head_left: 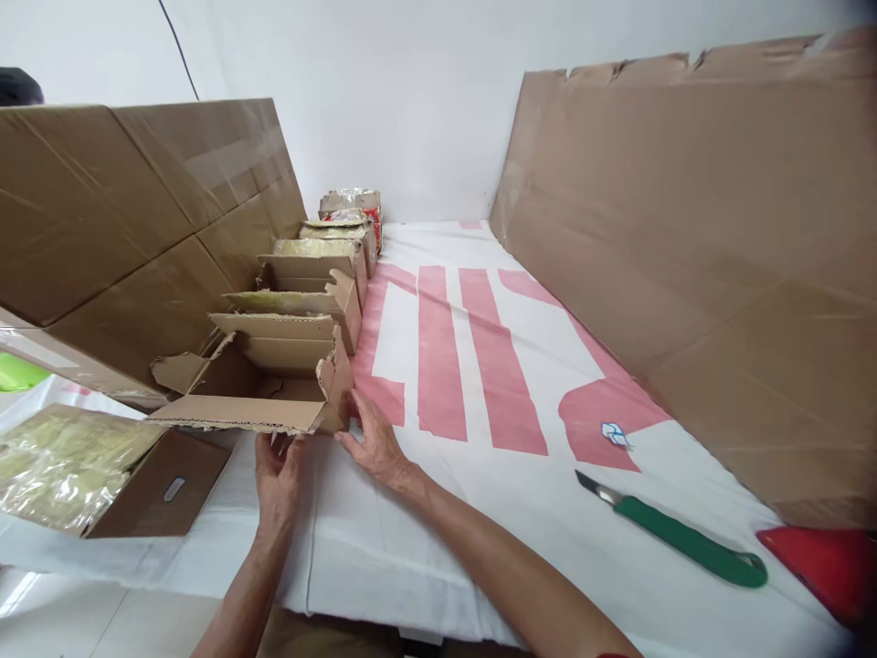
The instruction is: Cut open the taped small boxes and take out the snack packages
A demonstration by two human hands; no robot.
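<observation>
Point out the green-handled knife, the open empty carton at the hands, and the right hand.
green-handled knife (692,542): head view, middle of the green handle.
open empty carton (239,413): head view, near front flap.
right hand (375,443): head view, back of the hand.

Two hands, left hand (278,475) and right hand (375,443), were there, one green knife (675,533), about five small open boxes in a row (311,297), one box of clear packets (102,471), two big cardboard sheets (692,265)
</observation>
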